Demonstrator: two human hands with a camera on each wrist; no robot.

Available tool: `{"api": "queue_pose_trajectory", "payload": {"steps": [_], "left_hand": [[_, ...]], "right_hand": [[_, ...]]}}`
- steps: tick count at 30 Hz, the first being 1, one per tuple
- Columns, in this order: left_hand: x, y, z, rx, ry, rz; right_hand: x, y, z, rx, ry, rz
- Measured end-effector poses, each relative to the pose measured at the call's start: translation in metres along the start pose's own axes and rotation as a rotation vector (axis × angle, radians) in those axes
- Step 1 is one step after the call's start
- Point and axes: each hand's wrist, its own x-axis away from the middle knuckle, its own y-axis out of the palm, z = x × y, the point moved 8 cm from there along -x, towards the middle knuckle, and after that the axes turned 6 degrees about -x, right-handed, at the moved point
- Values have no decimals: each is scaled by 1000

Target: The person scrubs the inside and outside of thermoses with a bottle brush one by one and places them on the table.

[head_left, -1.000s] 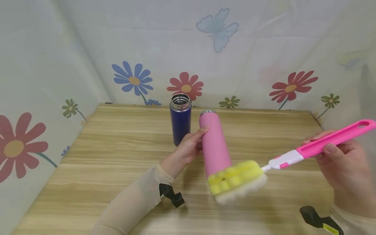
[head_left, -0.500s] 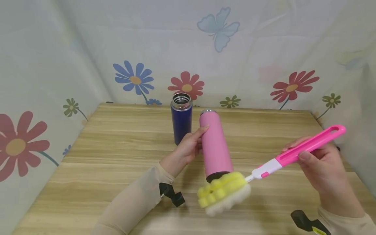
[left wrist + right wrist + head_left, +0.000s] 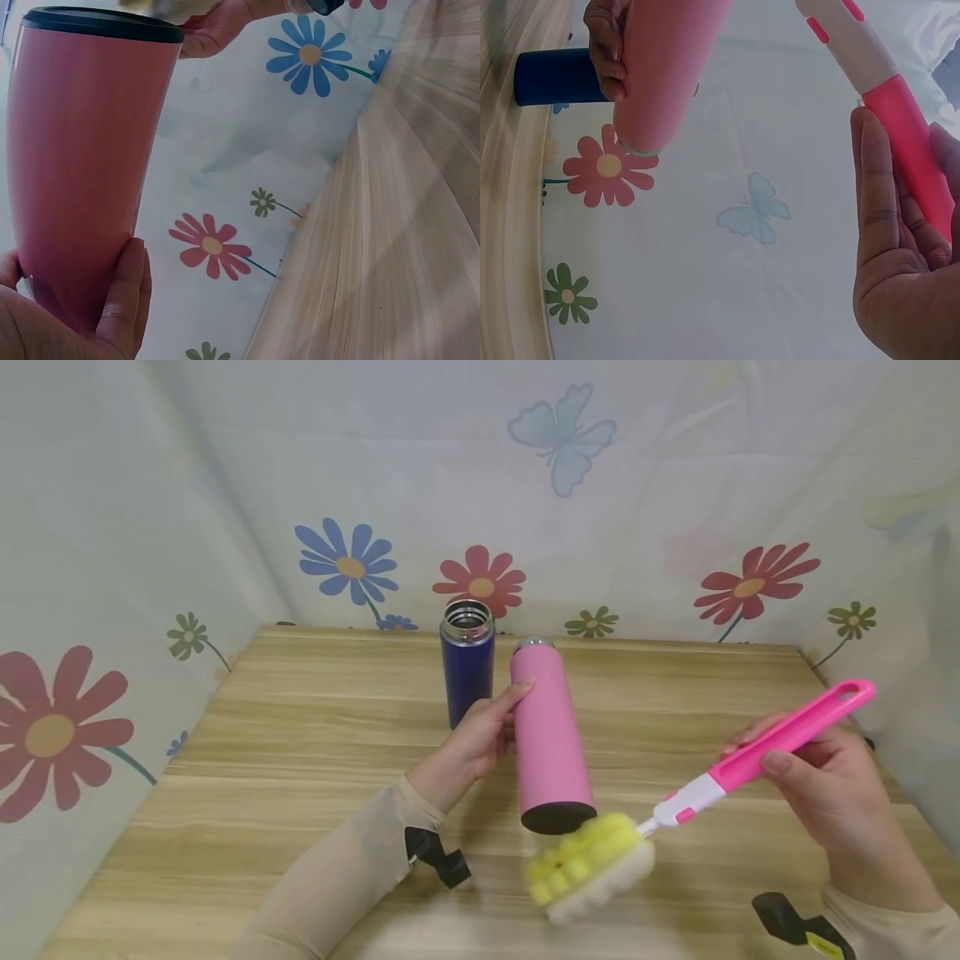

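Observation:
My left hand [image 3: 483, 739] grips a pink bottle [image 3: 551, 735] near its metal-rimmed mouth. The bottle is tilted, its dark base [image 3: 558, 817] turned toward me and its mouth pointing away. In my right hand [image 3: 832, 785] is a bottle brush, held by its pink handle [image 3: 795, 735] between thumb and fingers. The brush's yellow and white sponge head [image 3: 588, 864] is slightly blurred and lies just below the bottle's base in the head view; whether they touch I cannot tell. The left wrist view shows the pink bottle [image 3: 86, 165] with fingers wrapped round its narrower end.
A dark blue bottle [image 3: 468, 672] with an uncapped metal mouth stands upright on the wooden table [image 3: 300, 735], just behind my left hand. A flower-printed curtain [image 3: 637, 527] encloses the table at the back and sides.
My right hand with the brush has moved left and the sponge head has dropped lower, uncovering the bottle's dark base. My left hand and the pink bottle have stayed nearly still.

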Motion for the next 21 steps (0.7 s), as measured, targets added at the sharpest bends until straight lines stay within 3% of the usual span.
{"api": "queue_pose_trajectory", "payload": {"steps": [9,16,21], "left_hand": [[1,0,-2,-13,-3,-17],[2,0,-3,-27,-3,-22],[2,2,-4,-25,7,-44]], "right_hand": [[10,-25,-6,26,38,149],[4,-29,-16,-164,-6,73],[1,-34,-17,-250,-3,101]]}}
